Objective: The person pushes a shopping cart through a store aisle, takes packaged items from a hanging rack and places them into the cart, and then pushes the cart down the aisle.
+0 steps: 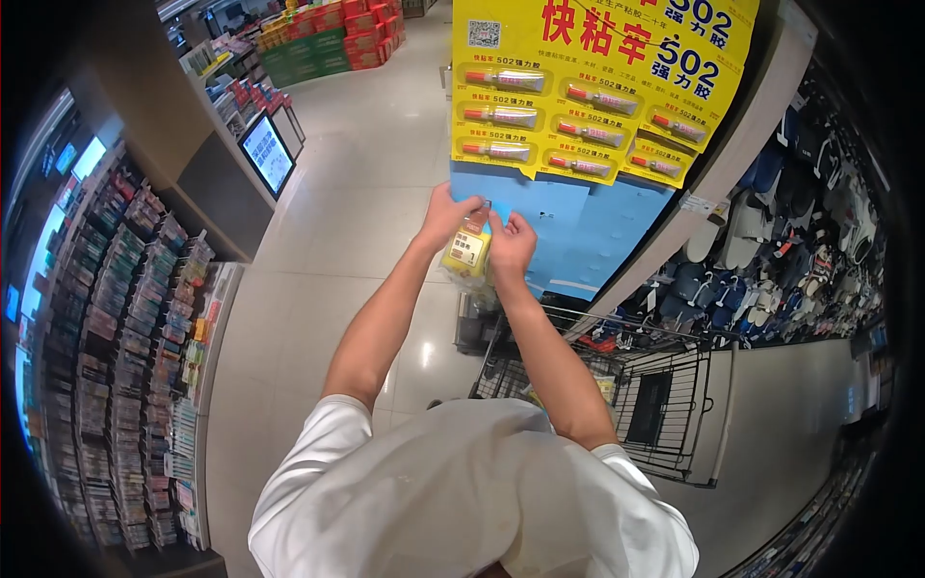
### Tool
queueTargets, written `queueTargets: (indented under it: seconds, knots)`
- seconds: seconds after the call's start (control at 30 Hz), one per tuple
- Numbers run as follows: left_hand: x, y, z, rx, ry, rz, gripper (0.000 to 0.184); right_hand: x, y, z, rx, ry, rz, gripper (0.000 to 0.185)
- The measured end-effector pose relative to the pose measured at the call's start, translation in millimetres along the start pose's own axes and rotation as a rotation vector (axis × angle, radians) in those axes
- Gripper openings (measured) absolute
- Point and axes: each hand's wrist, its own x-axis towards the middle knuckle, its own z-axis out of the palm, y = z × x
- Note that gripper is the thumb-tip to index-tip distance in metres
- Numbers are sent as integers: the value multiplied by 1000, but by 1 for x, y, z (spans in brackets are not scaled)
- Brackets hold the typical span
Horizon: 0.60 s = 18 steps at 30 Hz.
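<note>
Both my hands are stretched out in front of a blue display board (547, 217). Between them hangs a small yellow package (464, 252) in clear plastic, with a brown top and a white label bearing the number 1. My left hand (450, 216) is closed at its upper left edge, the thumb across the brown top. My right hand (512, 247) has its fingers curled, with the thumb at the upper right edge of the package. A yellow card of 502 glue tubes (506, 116) hangs on the board just above my hands.
A wire shopping cart (665, 405) stands below right, close to my right arm. Slippers (742, 241) hang on racks at the right. Shelves of small packaged goods (135, 337) line the left. A lit sign (267, 154) and stacked red boxes (361, 34) stand farther off.
</note>
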Motion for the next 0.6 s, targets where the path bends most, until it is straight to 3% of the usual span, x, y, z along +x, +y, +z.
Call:
queueTargets:
  seconds: [0.27, 0.37, 0.47, 0.6]
  knots:
    - [7, -10, -2, -49, -15, 31, 20, 7, -11, -1, 0, -93, 137, 16]
    - [4, -8, -1, -34, -12, 50, 19, 4, -17, 7, 284, -65, 246, 16]
    - [4, -9, -1, -6, -3, 73, 21, -1, -39, 9, 318, -45, 353, 16]
    - [2, -8, 1, 28, 6, 101, 21, -7, -50, 11, 234, -18, 284, 16]
